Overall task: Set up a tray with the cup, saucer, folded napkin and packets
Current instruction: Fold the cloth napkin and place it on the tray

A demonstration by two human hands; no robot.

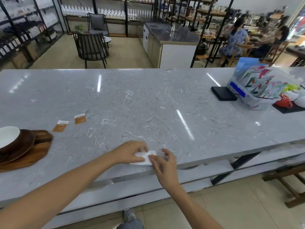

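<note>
A white napkin [146, 157] lies near the front edge of the marble counter [148, 104]. My left hand [132, 151] pinches its left part with curled fingers. My right hand [162, 160] presses on its right edge with nearly straight fingers. A wooden tray [29, 156] sits at the far left, bearing a dark wooden saucer [24, 144] and a white cup [8, 136], both partly cut off by the frame. Two orange-and-white packets [60, 126] [80, 119] lie on the counter right of the tray.
At the counter's right end stand a clear box of colourful packets [254, 90], a black box [223, 93], and a red cup [284, 101] with white cups on a black mat. Chairs, shelves and two seated people are beyond the counter.
</note>
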